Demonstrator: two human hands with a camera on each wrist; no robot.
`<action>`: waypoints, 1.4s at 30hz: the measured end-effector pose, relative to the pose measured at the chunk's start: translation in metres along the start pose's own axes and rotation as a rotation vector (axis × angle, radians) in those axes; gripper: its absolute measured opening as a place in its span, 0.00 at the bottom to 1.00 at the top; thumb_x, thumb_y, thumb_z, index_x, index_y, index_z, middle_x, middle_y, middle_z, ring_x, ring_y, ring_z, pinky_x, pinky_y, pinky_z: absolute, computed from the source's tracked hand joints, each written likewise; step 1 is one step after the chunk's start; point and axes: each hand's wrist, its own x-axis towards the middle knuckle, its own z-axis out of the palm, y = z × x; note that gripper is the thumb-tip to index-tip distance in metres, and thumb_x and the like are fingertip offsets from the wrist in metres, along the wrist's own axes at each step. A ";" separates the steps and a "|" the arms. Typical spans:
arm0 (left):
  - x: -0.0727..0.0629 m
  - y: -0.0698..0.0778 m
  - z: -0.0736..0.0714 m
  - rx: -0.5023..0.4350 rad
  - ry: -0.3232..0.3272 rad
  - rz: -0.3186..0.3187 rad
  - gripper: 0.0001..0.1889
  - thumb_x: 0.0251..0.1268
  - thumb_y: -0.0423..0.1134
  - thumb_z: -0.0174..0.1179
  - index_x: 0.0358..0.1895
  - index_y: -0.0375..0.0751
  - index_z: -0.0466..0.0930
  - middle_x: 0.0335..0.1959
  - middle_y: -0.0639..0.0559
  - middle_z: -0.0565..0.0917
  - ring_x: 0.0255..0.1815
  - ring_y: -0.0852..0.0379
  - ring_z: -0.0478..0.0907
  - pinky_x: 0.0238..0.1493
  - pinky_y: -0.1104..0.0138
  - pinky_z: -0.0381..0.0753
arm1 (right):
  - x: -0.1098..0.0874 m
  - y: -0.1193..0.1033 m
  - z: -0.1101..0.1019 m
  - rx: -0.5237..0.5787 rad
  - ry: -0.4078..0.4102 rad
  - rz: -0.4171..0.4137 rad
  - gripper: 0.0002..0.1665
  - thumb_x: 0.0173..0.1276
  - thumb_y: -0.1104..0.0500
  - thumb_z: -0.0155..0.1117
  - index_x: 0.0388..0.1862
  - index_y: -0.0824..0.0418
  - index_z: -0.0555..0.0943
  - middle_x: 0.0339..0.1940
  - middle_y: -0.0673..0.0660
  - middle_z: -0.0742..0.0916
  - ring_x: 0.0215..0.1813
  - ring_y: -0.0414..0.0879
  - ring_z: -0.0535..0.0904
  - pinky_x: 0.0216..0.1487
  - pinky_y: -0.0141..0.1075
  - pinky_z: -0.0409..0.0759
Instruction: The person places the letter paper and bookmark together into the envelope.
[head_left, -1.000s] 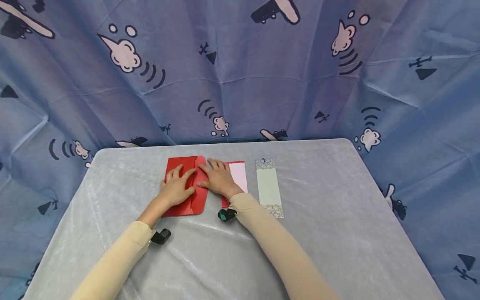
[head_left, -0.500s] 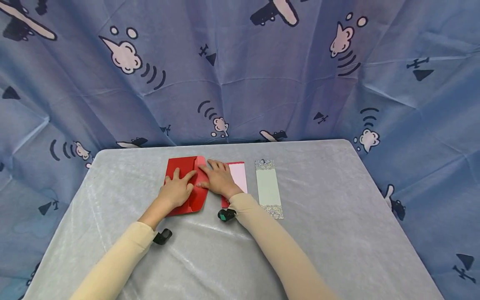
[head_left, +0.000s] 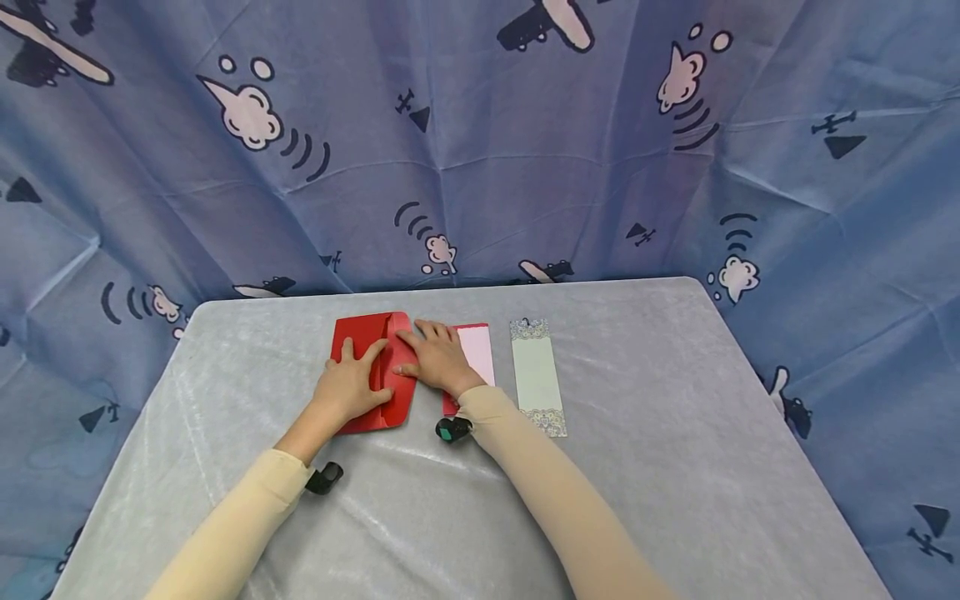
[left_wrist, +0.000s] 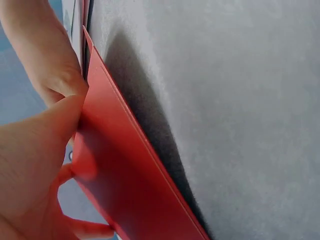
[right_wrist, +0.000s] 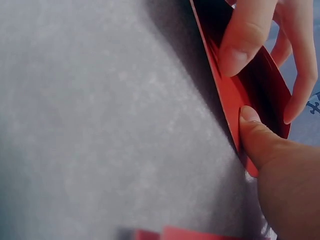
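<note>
Though spread, fingers (head_left: 372,351) on red envelope (head_left: 383,374).

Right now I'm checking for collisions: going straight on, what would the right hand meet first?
The red envelope, it seems: the right hand has its thumb on the flap. Exact depth beyond that is hard to judge.

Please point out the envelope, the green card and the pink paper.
Envelope (left_wrist: 127,160), left wrist view: middle of its red face.
Green card (head_left: 537,375), head view: its plain middle.
Pink paper (head_left: 480,350), head view: visible upper part.
</note>
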 end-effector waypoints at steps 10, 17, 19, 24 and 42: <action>0.000 0.000 0.001 0.002 0.002 -0.002 0.45 0.56 0.54 0.67 0.77 0.50 0.57 0.74 0.22 0.56 0.56 0.15 0.71 0.45 0.39 0.83 | 0.001 0.000 0.000 0.001 -0.002 0.004 0.42 0.67 0.32 0.58 0.76 0.42 0.63 0.79 0.56 0.65 0.79 0.54 0.58 0.77 0.54 0.58; -0.002 0.001 0.003 0.022 0.028 -0.010 0.46 0.56 0.55 0.68 0.77 0.51 0.57 0.73 0.22 0.58 0.52 0.18 0.74 0.46 0.41 0.84 | 0.001 0.000 0.000 0.004 -0.006 0.007 0.42 0.67 0.32 0.58 0.76 0.41 0.63 0.79 0.56 0.65 0.79 0.53 0.58 0.78 0.54 0.57; -0.002 0.001 0.004 0.049 0.033 -0.007 0.45 0.58 0.56 0.66 0.77 0.51 0.56 0.73 0.22 0.58 0.51 0.19 0.75 0.47 0.41 0.84 | 0.000 0.000 0.000 -0.001 -0.006 0.007 0.41 0.67 0.32 0.58 0.76 0.41 0.63 0.79 0.56 0.65 0.79 0.53 0.58 0.78 0.54 0.57; -0.002 0.001 0.008 0.108 0.065 0.013 0.35 0.70 0.53 0.54 0.77 0.49 0.57 0.72 0.21 0.60 0.50 0.19 0.76 0.54 0.40 0.80 | 0.000 0.000 0.000 -0.002 -0.005 0.007 0.41 0.67 0.33 0.58 0.76 0.41 0.64 0.79 0.56 0.65 0.79 0.54 0.58 0.78 0.53 0.58; 0.000 -0.005 0.009 0.030 0.046 0.003 0.40 0.62 0.55 0.61 0.77 0.52 0.58 0.72 0.19 0.58 0.54 0.16 0.74 0.50 0.38 0.81 | 0.002 0.000 0.001 -0.004 -0.009 0.012 0.42 0.67 0.32 0.57 0.77 0.42 0.63 0.79 0.56 0.65 0.79 0.54 0.59 0.78 0.52 0.57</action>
